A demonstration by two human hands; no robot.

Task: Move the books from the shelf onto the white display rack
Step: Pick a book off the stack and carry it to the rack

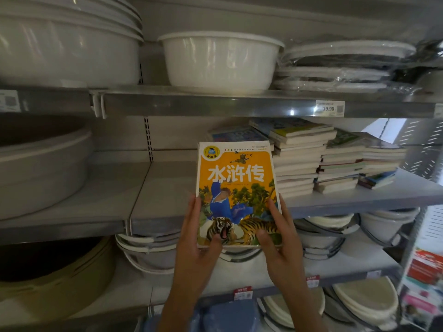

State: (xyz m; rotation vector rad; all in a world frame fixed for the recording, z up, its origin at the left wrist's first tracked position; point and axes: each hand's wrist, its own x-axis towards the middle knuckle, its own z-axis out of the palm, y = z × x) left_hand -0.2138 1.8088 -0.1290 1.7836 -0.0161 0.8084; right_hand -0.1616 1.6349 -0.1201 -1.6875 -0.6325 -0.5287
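as both thumbs press its cover, left hand (199, 245) and right hand (280, 245) grip orange book (236, 183)

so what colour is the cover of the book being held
Mainly orange, on the book gripped by the left hand and right hand; head view.

I see bare shelf (153, 188) left of the book stacks (311, 159); a large grey basin (40, 168) closes the far left, and the upper shelf's edge (215, 106) hangs low overhead.
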